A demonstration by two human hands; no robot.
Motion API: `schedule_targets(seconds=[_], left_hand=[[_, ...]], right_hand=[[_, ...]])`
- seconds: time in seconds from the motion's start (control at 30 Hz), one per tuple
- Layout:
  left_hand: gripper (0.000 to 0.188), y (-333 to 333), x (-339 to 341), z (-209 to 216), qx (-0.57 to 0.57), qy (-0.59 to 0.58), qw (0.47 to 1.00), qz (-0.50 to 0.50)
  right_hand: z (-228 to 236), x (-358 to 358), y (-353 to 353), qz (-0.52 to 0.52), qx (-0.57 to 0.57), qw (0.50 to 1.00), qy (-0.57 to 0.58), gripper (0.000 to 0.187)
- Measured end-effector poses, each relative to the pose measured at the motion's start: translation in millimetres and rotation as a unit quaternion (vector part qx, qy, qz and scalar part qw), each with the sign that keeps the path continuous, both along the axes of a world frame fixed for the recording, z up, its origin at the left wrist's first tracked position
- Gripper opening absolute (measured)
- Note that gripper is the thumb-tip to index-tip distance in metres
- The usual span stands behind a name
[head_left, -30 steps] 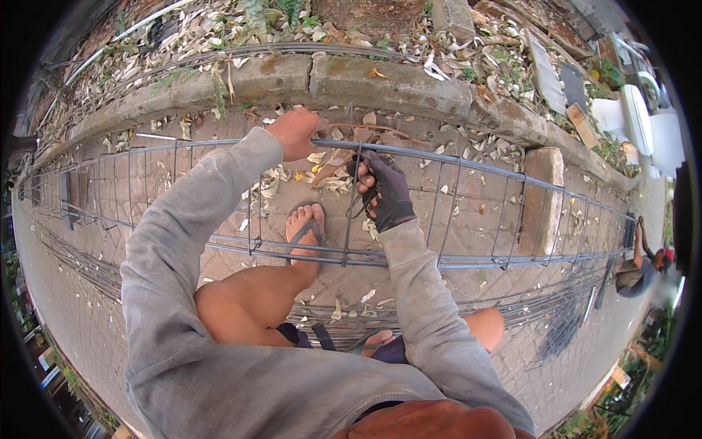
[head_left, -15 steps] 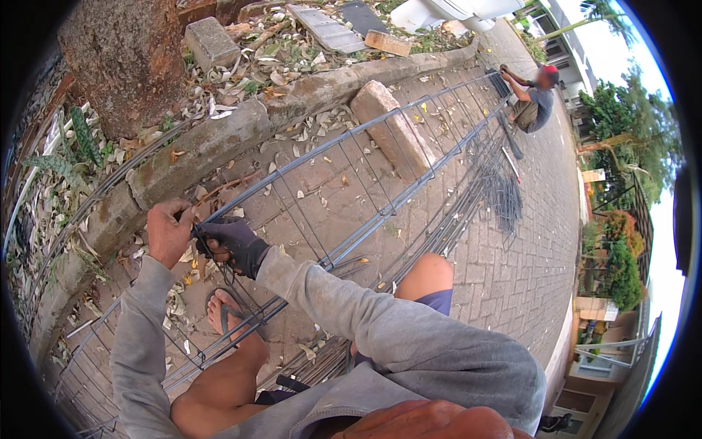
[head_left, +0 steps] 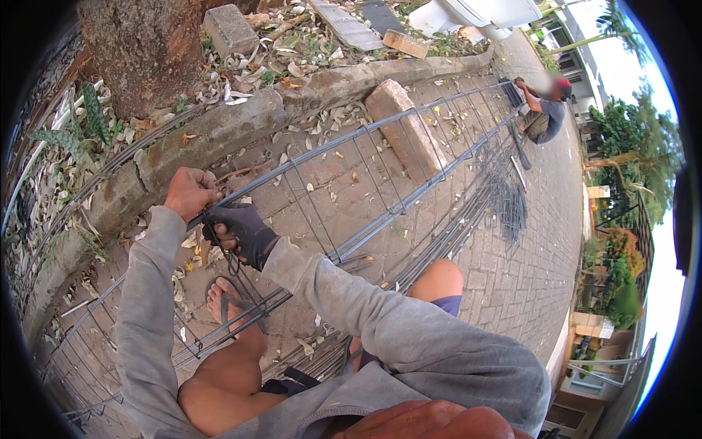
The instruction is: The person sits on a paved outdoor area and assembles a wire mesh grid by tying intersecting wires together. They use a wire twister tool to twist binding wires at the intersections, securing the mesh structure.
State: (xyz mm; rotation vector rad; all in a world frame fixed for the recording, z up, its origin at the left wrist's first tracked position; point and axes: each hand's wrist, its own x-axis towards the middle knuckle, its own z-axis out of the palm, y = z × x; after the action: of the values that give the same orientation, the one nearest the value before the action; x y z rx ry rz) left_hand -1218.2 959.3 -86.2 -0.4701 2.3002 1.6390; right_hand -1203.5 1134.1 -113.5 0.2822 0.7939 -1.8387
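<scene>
A long steel rebar cage (head_left: pixel 311 152) with thin cross ties runs from the lower left to the far right, low over the paving. At its far-side bar, my bare left hand (head_left: pixel 191 193) has thumb and fingers pinched together; what they hold is too small to make out. Right beside it, my right hand (head_left: pixel 245 234), in a dark fingerless glove, is closed just under the same bar. Its palm is hidden, so the thing in its grip cannot be named. Dark thin wires (head_left: pixel 235 267) show below that hand, next to my sandalled foot (head_left: pixel 225 300).
A concrete block (head_left: pixel 406 130) lies under the cage. Loose steel rods (head_left: pixel 439 245) and a heap of bent wire pieces (head_left: pixel 508 208) lie to the right. Beyond the kerb (head_left: pixel 212 143) stand a tree trunk (head_left: pixel 139 55) and a white toilet (head_left: pixel 468 13). Another person (head_left: pixel 547 117) crouches at the cage's far end.
My left fingers have come down and closed tighter by the bar. The gloved hand stays close beside them, turned slightly. The whole view has shifted a little.
</scene>
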Motion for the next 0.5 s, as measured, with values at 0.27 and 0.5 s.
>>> schedule_targets(seconds=[0.27,0.5], left_hand=[[0.031,-22,20,-30,-0.029,0.141,0.980,-0.138],[0.051,-12,27,-24,-0.148,0.070,0.967,-0.194]], right_hand=[[2,-6,11,0.026,-0.035,0.997,-0.061,0.012],[30,-12,8,0.033,0.031,0.999,-0.014,0.006]])
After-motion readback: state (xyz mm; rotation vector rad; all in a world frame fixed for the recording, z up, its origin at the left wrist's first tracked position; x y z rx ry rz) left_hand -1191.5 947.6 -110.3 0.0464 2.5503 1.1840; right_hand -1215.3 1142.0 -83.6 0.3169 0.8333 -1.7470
